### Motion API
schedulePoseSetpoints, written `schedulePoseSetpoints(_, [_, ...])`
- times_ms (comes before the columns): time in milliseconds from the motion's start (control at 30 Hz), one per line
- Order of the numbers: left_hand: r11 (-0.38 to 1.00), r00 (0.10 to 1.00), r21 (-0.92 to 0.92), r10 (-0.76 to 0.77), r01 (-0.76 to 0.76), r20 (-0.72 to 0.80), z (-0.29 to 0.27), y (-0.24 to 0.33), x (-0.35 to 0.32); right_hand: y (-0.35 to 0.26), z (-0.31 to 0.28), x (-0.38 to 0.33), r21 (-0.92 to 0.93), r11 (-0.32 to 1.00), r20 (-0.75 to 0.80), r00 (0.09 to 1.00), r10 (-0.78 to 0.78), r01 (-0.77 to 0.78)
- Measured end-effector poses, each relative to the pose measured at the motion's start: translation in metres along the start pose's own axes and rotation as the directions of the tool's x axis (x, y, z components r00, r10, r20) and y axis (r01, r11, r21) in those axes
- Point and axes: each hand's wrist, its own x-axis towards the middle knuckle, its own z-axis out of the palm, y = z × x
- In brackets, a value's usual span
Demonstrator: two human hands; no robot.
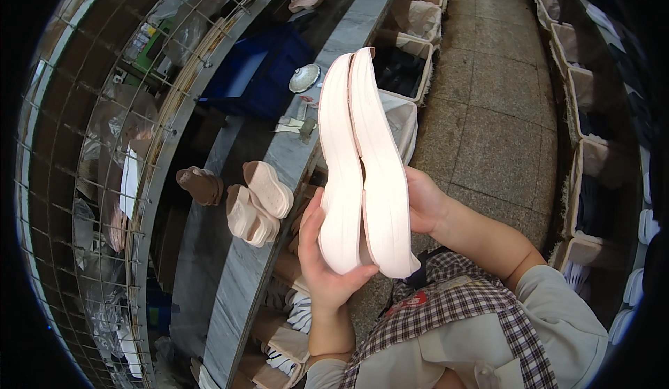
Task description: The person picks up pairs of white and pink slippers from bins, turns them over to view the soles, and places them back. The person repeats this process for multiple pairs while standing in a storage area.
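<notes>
Pale curved soles (pixel 340 166) (smooth, wavy-edged) stand between bare fingers (pixel 311 227).

Ahead-left of the hands (pixel 327 267), a blue crate (pixel 287 68) stands near a round, pale dish (pixel 304 78) on the grey surface (pixel 240 305); farther left, a wire mesh partition (pixel 162 153). Rightward, cloth-lined bins (pixel 582 88) edge the floor (pixel 505 107).

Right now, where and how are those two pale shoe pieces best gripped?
Probably pinch the pale shoe pieces across both outer edges at their narrower upper end, coming from the far side: they sit side by side, and the left hand and right hand hold them lower down.
</notes>
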Motion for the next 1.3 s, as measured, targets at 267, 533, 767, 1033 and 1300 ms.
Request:
schedulePoseSetpoints(267, [0.952,0.991,-0.288,-0.125,0.103,-0.058,0.022,0.017,-0.001,0.004,-0.012,0.007,0.121,0.990,0.027,0.997,0.066,-0.068])
schedulePoseSetpoints(533, [0.956,0.985,-0.241,-0.163,0.170,0.049,0.023,0.022,0.005,0.008,-0.018,0.003,0.213,0.964,0.038,0.987,0.157,-0.161])
schedulePoseSetpoints(767, [0.969,0.984,-0.172,-0.170,0.176,0.048,0.019,0.011,-0.001,0.008,-0.023,0.002,0.202,0.961,-0.030,0.980,0.198,-0.188])
schedulePoseSetpoints(1033, [0.998,0.997,-0.037,-0.058,0.060,0.055,0.019,0.003,-0.009,0.009,-0.031,0.014,0.031,0.972,0.078,0.970,0.232,-0.235])
schedulePoseSetpoints(1300, [0.991,0.994,0.131,0.011,-0.025,0.111,0.015,0.003,-0.013,0.004,-0.009,0.014,0.046,0.963,0.142,0.956,0.256,-0.265])
